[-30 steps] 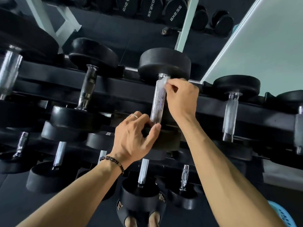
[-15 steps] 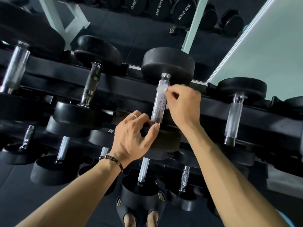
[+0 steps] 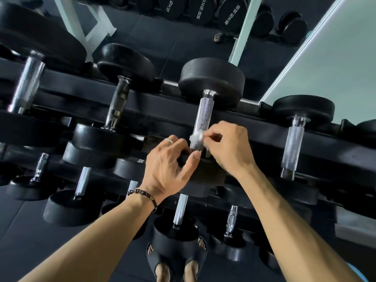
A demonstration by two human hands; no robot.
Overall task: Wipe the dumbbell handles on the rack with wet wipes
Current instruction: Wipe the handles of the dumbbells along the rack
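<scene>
My right hand pinches the wet wipe against the lower end of the knurled handle on the top rack tier. Left hand grips the near weight head, likely to stop roll.

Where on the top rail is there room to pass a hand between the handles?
Widest gap: bare rail between the handle under the wet wipe, pinched by the right hand, and the right-hand handle. Crowded at the near head, gripped by the left hand.
</scene>
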